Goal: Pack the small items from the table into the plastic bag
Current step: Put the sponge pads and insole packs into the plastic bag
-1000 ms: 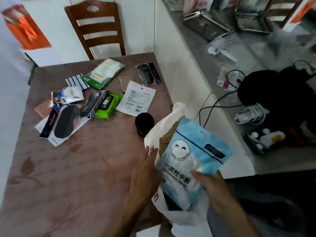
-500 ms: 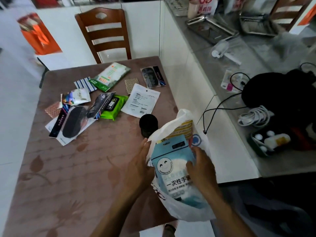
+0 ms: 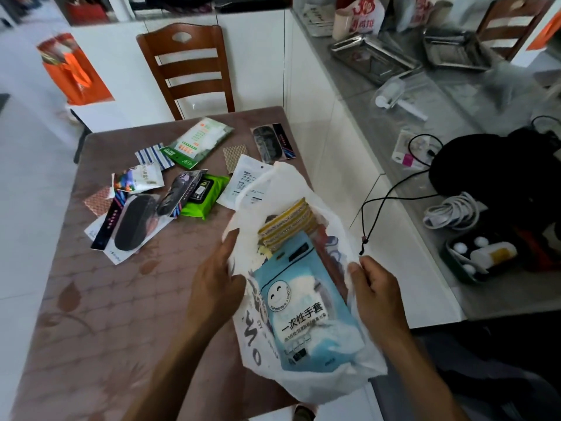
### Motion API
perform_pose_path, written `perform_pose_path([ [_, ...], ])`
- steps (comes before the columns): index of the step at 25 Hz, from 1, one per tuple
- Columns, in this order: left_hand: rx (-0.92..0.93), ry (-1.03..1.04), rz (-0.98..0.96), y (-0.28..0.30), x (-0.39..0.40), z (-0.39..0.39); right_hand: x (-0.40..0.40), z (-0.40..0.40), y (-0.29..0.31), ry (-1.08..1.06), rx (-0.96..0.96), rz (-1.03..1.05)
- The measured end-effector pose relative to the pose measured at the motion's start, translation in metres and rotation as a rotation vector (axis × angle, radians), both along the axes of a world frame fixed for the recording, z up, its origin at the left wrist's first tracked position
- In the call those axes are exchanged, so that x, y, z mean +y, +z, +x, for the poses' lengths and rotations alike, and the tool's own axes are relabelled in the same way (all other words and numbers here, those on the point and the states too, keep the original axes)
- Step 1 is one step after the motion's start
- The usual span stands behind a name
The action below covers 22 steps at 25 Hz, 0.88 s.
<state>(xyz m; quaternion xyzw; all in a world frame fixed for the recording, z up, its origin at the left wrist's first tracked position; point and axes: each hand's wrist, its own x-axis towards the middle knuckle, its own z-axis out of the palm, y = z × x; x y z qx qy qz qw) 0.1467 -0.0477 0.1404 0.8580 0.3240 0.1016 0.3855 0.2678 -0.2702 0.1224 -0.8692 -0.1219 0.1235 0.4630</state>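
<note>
Head view: both hands, left (image 3: 217, 287) and right (image 3: 375, 291), pinching plastic bag (image 3: 303, 379) rim at table (image 3: 121, 314) edge.

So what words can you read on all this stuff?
Blue packet in the bag: "一次性手套".
Its smiley badge: "HAPPINESS IS A CHOICE", only just readable.
Line under the big characters: too small.
Bag print: a big "O", the rest folded away.
Red print on the counter bag: "30", rest blurred.
Green packet, white pouch and other table packets: too blurred.
</note>
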Motion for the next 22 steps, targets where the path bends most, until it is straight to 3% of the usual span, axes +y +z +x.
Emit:
perform_pose_path([
  [1,0.016,0.020,-0.022,0.000,0.006,-0.004,0.004,0.001,-0.001,0.006,0.013,-0.015],
  [4,0.129,-0.080,0.006,-0.012,0.009,-0.012,0.010,0.003,-0.020,0.097,0.117,-0.314],
  [7,0.058,-0.241,0.031,-0.031,0.001,-0.024,0.012,0.000,-0.021,0.045,0.211,-0.468],
  [10,-0.129,-0.242,0.012,-0.039,0.006,-0.037,0.027,0.003,0.007,0.015,0.135,-0.317],
  [14,-0.476,0.011,-0.260,-0.016,0.031,-0.026,0.086,0.023,0.064,0.086,-0.115,-0.116],
  [17,-0.247,0.126,-0.158,-0.012,0.069,0.011,0.127,0.032,0.095,0.137,-0.219,-0.062],
  [22,0.216,-0.176,0.099,-0.075,0.118,0.095,0.146,0.010,0.081,0.094,-0.204,-0.099],
])
